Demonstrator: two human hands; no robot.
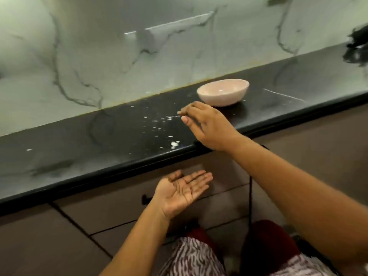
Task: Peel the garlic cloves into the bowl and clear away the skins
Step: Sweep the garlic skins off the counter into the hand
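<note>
Dark stone table [99, 140] along a marbled wall, with a pale bowl [223, 92] near its back edge. Bits of garlic skin [159, 126] lie scattered toward the front edge. The right hand [209, 126] reaches over them, grip loosely curled, holding nothing visible. The left hand [183, 192] waits palm-up below the front edge, grip wide. This looks like the clearing step; next, sweep the skins off into that palm.

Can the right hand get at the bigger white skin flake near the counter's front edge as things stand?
Probably yes. The right hand hangs over the counter just beside the skin flake, and nothing lies between them. The bowl sits behind, out of the way.
</note>
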